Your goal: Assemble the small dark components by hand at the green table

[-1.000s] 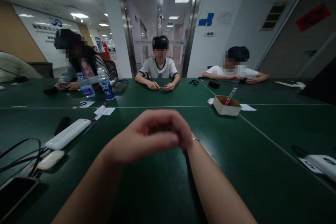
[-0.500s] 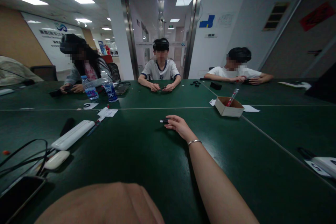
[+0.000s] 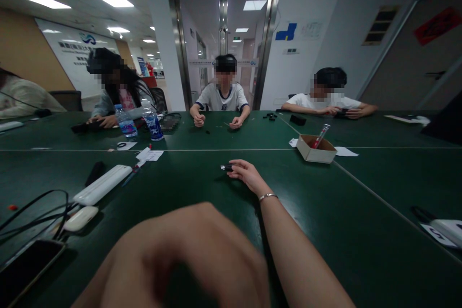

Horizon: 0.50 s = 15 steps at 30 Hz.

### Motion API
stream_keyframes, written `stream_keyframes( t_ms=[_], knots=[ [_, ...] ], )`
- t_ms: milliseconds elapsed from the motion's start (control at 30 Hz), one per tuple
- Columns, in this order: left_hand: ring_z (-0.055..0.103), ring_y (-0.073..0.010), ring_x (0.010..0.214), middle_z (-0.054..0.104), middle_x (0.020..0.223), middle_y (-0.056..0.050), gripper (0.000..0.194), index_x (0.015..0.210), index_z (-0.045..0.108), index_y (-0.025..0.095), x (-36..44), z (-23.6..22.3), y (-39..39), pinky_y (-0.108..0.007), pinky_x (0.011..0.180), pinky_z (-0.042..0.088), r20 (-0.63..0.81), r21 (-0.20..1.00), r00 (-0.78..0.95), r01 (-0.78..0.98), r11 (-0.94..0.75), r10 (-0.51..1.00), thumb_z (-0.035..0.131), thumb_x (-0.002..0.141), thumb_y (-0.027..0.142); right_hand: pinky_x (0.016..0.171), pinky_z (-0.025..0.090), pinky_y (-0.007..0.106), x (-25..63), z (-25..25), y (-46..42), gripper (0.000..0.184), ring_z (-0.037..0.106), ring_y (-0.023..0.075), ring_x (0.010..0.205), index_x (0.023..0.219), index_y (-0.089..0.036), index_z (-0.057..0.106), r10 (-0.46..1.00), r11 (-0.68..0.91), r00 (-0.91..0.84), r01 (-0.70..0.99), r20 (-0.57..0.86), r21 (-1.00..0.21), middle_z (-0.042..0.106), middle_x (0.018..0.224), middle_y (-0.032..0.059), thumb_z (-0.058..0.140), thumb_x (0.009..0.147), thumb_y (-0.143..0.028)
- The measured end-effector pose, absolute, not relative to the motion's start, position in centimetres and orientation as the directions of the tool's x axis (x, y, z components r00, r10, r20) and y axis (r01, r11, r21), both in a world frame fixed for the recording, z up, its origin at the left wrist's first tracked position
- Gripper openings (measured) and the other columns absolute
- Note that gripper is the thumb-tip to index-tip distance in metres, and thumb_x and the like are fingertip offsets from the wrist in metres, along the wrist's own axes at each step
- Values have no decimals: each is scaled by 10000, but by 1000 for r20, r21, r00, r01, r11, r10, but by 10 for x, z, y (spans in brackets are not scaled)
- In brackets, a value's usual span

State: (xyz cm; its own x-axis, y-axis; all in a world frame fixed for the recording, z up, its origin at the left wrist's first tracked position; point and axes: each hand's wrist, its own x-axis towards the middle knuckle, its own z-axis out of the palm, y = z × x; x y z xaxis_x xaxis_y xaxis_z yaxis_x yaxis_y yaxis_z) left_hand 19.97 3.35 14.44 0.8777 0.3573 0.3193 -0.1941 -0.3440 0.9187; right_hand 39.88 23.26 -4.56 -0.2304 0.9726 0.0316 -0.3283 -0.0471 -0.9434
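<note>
Over the green table, my right hand (image 3: 246, 173) reaches out from the lower right, a bracelet on its wrist. Its fingers pinch a small black USB stick (image 3: 225, 167) whose silver plug points left. My left hand (image 3: 202, 240) looms large and blurred at the bottom centre, close to the camera, with its knuckles up and fingers bent. Its fingertips lie below the picture's edge, so whether anything is in them stays hidden.
To the left lie a white power bank (image 3: 104, 185), a white case (image 3: 81, 219), cables and a phone (image 3: 32, 274). Two bottles (image 3: 153, 126) stand beyond. A small open box (image 3: 316, 154) with a tube sits at right. Several people sit across the table (image 3: 173, 173).
My left hand has risen and moved right, showing more of its bent fingers. My right hand holds the USB stick in place. The person opposite has moved their hands apart.
</note>
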Motion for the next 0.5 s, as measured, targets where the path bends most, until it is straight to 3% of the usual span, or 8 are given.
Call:
stream_keyframes(
  t_ms=[133,267,367,500],
  knots=[
    [595,-161,698,643,753,-57,227,836,682,172,223,120,109,-266,667,479,254,953,733,-77,-294,631,623,832,391,681,586,253,399,-45,232,186,687,179,718,931,-148,674,968,-35,-245,-338,52,-941,693,819,49,746,759,-145],
    [581,-160,772,634,846,-56,201,916,657,147,225,56,193,-260,701,460,175,967,256,137,-215,951,572,822,303,678,590,243,399,-46,233,192,696,175,720,955,-136,669,967,-39,-250,-353,54,-935,691,844,60,731,773,-125],
    [587,-174,839,638,942,-78,218,999,632,146,223,7,231,-263,716,448,76,957,-78,287,-51,994,520,841,246,645,589,218,399,-46,235,163,698,164,696,956,-135,667,971,-60,-238,-341,24,-938,694,850,74,674,807,-71],
    [605,-178,793,650,924,-62,320,1007,623,190,225,-37,238,-276,692,443,6,934,-96,355,29,995,399,929,404,627,589,199,399,-46,237,164,696,155,683,945,-134,673,972,-62,-234,-335,19,-940,689,833,64,668,806,-48]
  ],
)
